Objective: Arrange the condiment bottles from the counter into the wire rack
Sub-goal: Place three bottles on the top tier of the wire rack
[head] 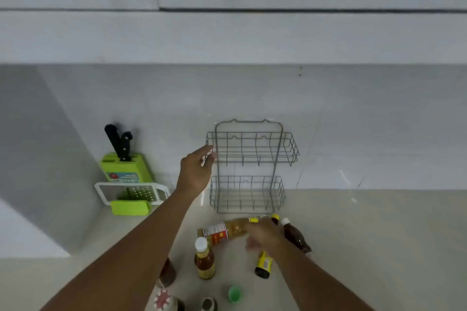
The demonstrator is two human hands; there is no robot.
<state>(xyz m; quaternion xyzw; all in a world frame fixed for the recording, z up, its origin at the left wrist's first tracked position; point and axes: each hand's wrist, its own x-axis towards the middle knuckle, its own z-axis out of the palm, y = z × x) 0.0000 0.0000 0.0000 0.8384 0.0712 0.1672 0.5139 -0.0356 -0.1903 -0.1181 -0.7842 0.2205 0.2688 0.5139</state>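
Observation:
A grey two-tier wire rack [278,149] stands against the wall with both baskets empty. My left hand [195,171] reaches up to the left end of its upper basket, fingers apart and fingertips touching the wire. My right hand [265,235], blurred, is closed over the neck end of a large amber bottle [222,231] that lies sideways with its yellow cap pointing right. Beside it are a dark brown bottle with a white cap [294,235], an upright amber bottle with a white cap [204,260] and a small dark bottle with a yellow label [263,266].
A green knife block [125,166] and a white grater [131,193] stand at the back left. Near the front edge are a dark bottle behind my left arm [168,272], a red-and-white patterned cap [163,299], a dark lid [208,304] and a green cap [235,294].

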